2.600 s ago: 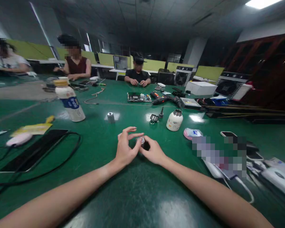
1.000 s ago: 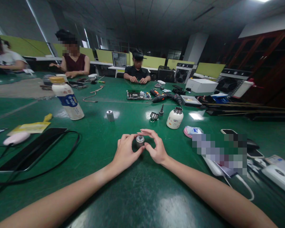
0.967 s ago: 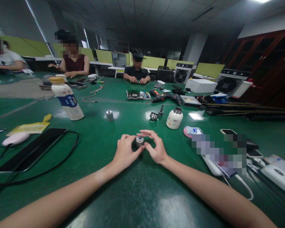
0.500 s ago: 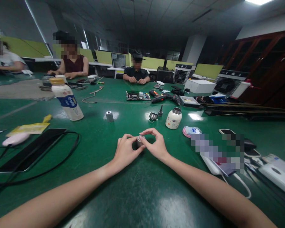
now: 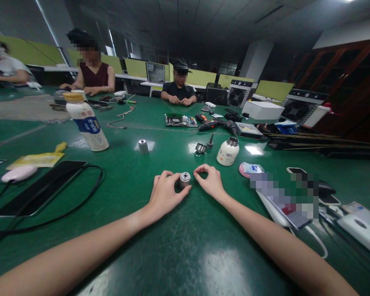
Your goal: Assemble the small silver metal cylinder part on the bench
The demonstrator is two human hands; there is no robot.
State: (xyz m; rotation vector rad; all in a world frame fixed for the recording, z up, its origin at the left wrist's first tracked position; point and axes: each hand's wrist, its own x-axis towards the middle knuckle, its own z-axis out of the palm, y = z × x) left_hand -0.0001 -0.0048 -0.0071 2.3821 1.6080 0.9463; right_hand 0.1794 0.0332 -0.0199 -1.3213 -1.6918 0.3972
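Observation:
A small silver metal cylinder (image 5: 185, 179) stands on the green table (image 5: 179, 246), right in front of me. My left hand (image 5: 164, 196) curls round its left side, thumb and fingers touching it. My right hand (image 5: 211, 181) rests a little to the right of the cylinder, apart from it. Its thumb and forefinger are pinched together; I cannot make out whether anything sits between them.
A second metal cylinder (image 5: 143, 146), a white drink bottle (image 5: 86, 125), a small white jar (image 5: 227, 153) and metal fittings (image 5: 201, 148) stand farther back. A phone with a black cable (image 5: 40, 187) lies at the left, white devices (image 5: 356, 226) at the right. Three people sit across the table.
My right hand has let go of the cylinder's top and drawn off to the right with its fingers pinched. My left hand stays on the cylinder.

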